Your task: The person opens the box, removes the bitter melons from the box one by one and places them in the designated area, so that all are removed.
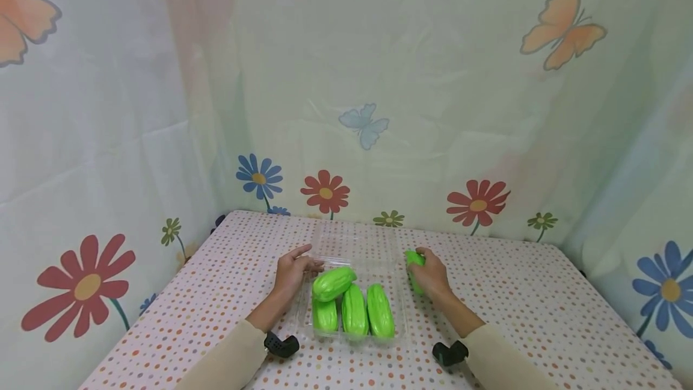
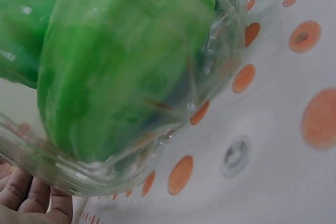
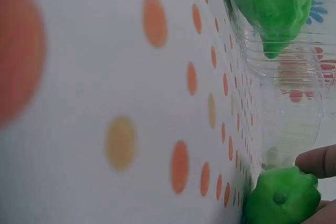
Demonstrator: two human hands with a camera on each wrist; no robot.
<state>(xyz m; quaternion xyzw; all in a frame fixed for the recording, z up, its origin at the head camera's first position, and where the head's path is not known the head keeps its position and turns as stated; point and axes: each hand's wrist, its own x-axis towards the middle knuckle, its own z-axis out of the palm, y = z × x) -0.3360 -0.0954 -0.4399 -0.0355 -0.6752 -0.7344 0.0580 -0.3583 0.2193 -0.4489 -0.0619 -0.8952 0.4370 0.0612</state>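
A clear plastic clamshell box (image 1: 402,312) holds several ridged green gourds: one gourd (image 1: 333,284) lies slantwise on top, a middle gourd (image 1: 355,312) and a right gourd (image 1: 381,312) lie lengthwise, and a left gourd (image 1: 325,316) is partly covered. My left hand (image 1: 290,272) rests at the box's far left edge, its index finger extended; its fingers (image 2: 37,195) show by the box wall in the left wrist view. To the right of the box, my right hand (image 1: 431,274) grips another green gourd (image 3: 283,198), whose blunt end faces the right wrist camera.
The box's clear lid (image 1: 354,239) lies folded back, away from me. A dotted cloth (image 1: 514,294) covers the table. Behind it hangs a curtain (image 1: 433,107) printed with flowers and butterflies. Each wrist wears a black camera device, one on the left (image 1: 281,345) and one on the right (image 1: 450,354).
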